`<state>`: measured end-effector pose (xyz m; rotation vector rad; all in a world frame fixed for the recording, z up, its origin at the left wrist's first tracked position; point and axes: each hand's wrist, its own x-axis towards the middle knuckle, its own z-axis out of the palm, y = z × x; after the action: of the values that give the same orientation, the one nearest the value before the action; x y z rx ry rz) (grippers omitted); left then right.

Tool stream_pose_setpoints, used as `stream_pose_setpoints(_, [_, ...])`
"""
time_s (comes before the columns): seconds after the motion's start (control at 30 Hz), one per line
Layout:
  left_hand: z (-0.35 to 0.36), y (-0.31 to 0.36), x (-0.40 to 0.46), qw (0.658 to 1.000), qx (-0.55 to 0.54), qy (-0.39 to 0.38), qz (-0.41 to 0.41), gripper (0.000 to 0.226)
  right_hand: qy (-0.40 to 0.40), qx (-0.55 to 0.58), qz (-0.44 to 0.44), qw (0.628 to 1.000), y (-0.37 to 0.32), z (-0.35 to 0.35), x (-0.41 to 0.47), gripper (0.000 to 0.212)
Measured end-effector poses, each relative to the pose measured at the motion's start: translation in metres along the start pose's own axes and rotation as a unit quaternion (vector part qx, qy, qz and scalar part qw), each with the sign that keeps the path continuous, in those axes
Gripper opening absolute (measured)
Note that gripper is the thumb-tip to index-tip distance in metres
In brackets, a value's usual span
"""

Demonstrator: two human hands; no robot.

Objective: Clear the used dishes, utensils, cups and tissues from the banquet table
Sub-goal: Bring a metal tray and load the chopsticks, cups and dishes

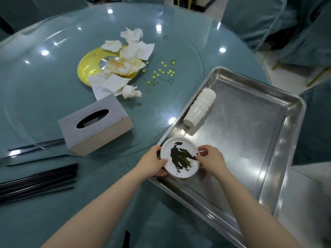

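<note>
A small white plate (170, 149) smeared with dark sauce sits at the near left corner of a steel tray (250, 140). My left hand (152, 161) grips its left rim and my right hand (210, 159) grips its right rim. A stack of white cups (200, 108) lies on its side along the tray's left wall. Several crumpled used tissues (125, 68) lie on and around a gold disc (87, 68) at the centre of the glass turntable. Black chopsticks (35, 181) lie in a bundle at the left edge of the table.
A grey tissue box (96, 122) stands left of the tray on the glass turntable. Small yellow-green food bits (163, 72) are scattered beyond the tray. Teal chairs (295, 29) ring the far right side.
</note>
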<state>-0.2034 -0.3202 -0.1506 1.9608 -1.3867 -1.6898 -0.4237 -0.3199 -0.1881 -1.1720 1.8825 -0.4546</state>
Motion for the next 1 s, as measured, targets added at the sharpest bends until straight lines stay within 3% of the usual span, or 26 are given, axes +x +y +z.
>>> stream_pose_setpoints(0.2, [-0.025, -0.016, -0.025, 0.995, -0.084, 0.056, 0.019, 0.013, 0.043, -0.037, 0.0, 0.998, 0.005, -0.005, -0.022, 0.022])
stream_pose_setpoints(0.33, [-0.054, -0.037, -0.056, 0.984, -0.156, 0.068, 0.046, 0.012, 0.127, -0.041, -0.043, 0.99, -0.007, -0.006, -0.046, 0.017])
stream_pose_setpoints(0.47, [-0.094, -0.071, -0.085, 0.968, -0.22, 0.107, 0.051, 0.014, 0.136, -0.005, -0.102, 0.985, -0.036, 0.018, -0.073, 0.012])
stream_pose_setpoints(0.7, [-0.184, -0.151, -0.12, 0.936, -0.287, 0.2, 0.026, 0.018, -0.003, -0.065, -0.259, 0.964, -0.116, 0.135, -0.113, 0.015])
stream_pose_setpoints(0.83, [-0.237, -0.201, -0.134, 0.918, -0.319, 0.234, 0.006, 0.02, -0.09, -0.131, -0.295, 0.942, -0.158, 0.214, -0.123, 0.02])
stream_pose_setpoints(0.93, [-0.267, -0.241, -0.137, 0.926, -0.275, 0.259, -0.003, 0.021, -0.118, -0.173, -0.304, 0.929, -0.184, 0.265, -0.125, 0.026])
stream_pose_setpoints(1.0, [-0.286, -0.264, -0.134, 0.944, -0.176, 0.278, 0.008, 0.028, -0.138, -0.193, -0.311, 0.921, -0.203, 0.294, -0.126, 0.031])
